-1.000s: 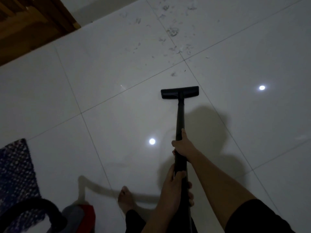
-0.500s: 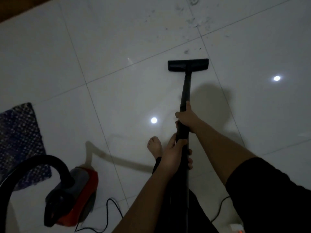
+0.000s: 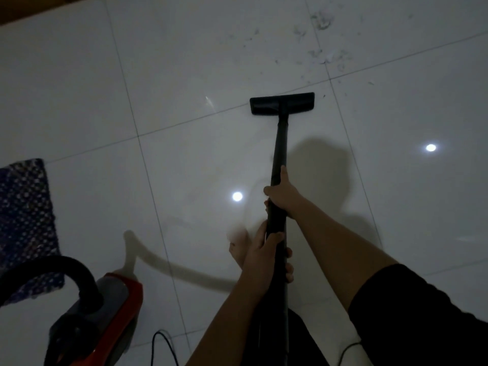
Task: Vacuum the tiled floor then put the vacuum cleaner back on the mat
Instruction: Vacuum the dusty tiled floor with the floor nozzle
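Found right hand [image 3: 281, 196] curled round the black wand [image 3: 280, 143] at mid-length, thumb along the tube; left hand [image 3: 266, 257] wrapped round it lower down. Noted floor head [image 3: 282, 103] flat on the tiled floor [image 3: 184, 62], near a grout crossing, just short of scattered debris [image 3: 322, 54]. Located red and grey vacuum cleaner [image 3: 116, 299] on bare tile beside the patterned mat [image 3: 23, 220], hose [image 3: 71, 262] arching from it, cord [image 3: 161, 344] trailing nearby.

dim scene, two glare spots [image 3: 237, 196] on glossy floor [image 3: 79, 101], soft shadows (foot [image 3: 237, 250] motion-blurred), edges bowed
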{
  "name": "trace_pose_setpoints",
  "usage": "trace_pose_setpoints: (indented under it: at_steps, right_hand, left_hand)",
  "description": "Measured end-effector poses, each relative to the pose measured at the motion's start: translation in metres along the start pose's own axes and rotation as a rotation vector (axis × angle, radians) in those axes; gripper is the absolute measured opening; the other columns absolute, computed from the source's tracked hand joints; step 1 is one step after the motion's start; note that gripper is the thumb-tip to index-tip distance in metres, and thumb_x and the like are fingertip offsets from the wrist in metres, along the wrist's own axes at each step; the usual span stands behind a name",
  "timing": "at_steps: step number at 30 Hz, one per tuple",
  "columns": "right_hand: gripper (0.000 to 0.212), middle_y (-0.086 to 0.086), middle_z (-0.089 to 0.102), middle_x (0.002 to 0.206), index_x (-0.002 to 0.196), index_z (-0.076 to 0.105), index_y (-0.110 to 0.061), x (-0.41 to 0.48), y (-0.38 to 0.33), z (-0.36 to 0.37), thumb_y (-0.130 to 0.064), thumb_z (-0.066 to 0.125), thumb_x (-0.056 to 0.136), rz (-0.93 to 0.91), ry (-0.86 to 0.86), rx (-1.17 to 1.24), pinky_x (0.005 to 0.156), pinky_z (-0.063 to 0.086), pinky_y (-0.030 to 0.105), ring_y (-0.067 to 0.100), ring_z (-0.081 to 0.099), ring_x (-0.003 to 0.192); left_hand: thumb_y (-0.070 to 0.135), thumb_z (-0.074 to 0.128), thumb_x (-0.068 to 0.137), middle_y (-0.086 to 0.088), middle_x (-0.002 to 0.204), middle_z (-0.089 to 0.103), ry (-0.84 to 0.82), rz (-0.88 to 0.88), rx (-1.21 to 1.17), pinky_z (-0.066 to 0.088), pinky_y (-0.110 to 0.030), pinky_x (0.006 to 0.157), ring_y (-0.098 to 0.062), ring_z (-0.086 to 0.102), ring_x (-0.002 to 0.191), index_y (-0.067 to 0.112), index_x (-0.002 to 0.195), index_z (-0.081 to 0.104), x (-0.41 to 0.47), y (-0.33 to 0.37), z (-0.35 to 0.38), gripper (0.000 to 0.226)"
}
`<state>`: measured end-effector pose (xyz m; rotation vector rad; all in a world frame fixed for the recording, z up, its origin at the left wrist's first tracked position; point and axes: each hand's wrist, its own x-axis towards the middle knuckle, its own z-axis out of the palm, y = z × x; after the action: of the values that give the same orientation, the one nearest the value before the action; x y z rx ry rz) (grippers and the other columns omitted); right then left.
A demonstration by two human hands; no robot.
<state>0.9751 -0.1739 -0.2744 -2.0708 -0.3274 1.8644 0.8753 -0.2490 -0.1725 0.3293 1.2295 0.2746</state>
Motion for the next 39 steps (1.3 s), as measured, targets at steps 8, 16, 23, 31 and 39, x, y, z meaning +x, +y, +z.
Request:
trace_pose_setpoints:
  at_steps: [8, 16, 23, 31, 39]
  right_hand:
    - [0.090, 0.026, 0.055, 0.123, 0.152, -0.010, -0.038, 0.021, -0.043, 0.010, -0.004, 0.049, 0.092, -0.018, -0.004, -0.061, 0.062, 0.052, 0.035, 0.022, 0.057, 0.062]
    - [0.089, 0.022, 0.056, 0.116, 0.151, -0.011, -0.039, 0.043, -0.086, 0.023, -0.006, 0.049, 0.094, -0.019, 0.001, -0.125, 0.055, 0.049, 0.033, 0.022, 0.057, 0.058]
    - [0.088, 0.021, 0.057, 0.104, 0.151, -0.010, -0.039, 0.052, -0.120, 0.032, -0.006, 0.048, 0.095, -0.020, -0.001, -0.156, 0.050, 0.047, 0.030, 0.021, 0.056, 0.058]
    - [0.086, 0.024, 0.058, 0.111, 0.152, -0.008, -0.039, 0.069, -0.154, 0.035, -0.007, 0.048, 0.095, -0.019, -0.009, -0.191, 0.049, 0.047, 0.028, 0.021, 0.056, 0.058]
    - [0.085, 0.019, 0.057, 0.102, 0.152, -0.007, -0.039, 0.093, -0.204, 0.024, -0.007, 0.048, 0.095, -0.032, -0.030, -0.234, 0.046, 0.044, 0.026, 0.020, 0.055, 0.056]
  left_hand:
    - [0.013, 0.041, 0.097, -0.011, 0.069, 0.051, 0.041, -0.008, -0.047, 0.041, -0.021, 0.038, -0.014, 0.046, 0.039, 0.022, 0.130, 0.047, 0.017, 0.036, -0.010, 0.035]
    - [0.014, 0.042, 0.098, -0.007, 0.064, 0.054, 0.031, -0.013, -0.096, 0.041, -0.022, 0.039, -0.015, 0.046, 0.038, 0.027, 0.137, 0.043, 0.038, 0.074, -0.027, 0.040]
    - [0.012, 0.042, 0.098, -0.009, 0.064, 0.052, -0.006, 0.004, -0.154, 0.041, -0.021, 0.038, -0.015, 0.047, 0.037, 0.027, 0.134, 0.044, 0.046, 0.110, -0.037, 0.039]
    - [0.013, 0.042, 0.099, -0.008, 0.066, 0.050, 0.031, 0.016, -0.201, 0.041, -0.022, 0.037, -0.016, 0.046, 0.040, 0.027, 0.137, 0.042, 0.065, 0.137, -0.035, 0.041]
    - [0.014, 0.042, 0.099, -0.012, 0.073, 0.051, 0.060, 0.003, -0.211, 0.041, -0.022, 0.039, -0.017, 0.046, 0.041, 0.016, 0.137, 0.041, 0.094, 0.182, -0.019, 0.039]
